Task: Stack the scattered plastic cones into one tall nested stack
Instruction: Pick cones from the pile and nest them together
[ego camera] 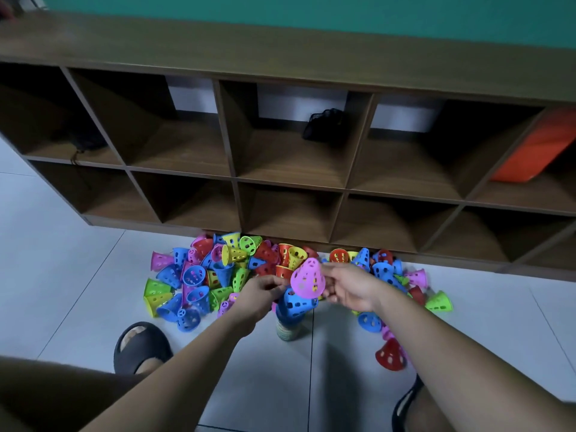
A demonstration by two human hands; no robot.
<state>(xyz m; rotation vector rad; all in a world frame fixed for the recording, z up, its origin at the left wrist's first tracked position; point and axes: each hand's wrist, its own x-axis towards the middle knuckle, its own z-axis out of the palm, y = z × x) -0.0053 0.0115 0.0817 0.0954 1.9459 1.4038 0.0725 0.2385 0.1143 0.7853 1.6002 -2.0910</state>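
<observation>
The right hand (pixel 350 286) pinches a pink cone (pixel 308 279), mouth down and tip tilted up, just above the blue cone (pixel 297 302) that tops the stack (pixel 290 321) on the floor. The left hand (pixel 265 289) curls its fingers beside the stack; whether they grip it I cannot tell.

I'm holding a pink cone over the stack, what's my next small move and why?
Probably lower the pink cone onto the blue cone topping the stack. Your right hand holds it wide end down, just above that top, and your left hand is beside the stack, placed to steady it.
</observation>
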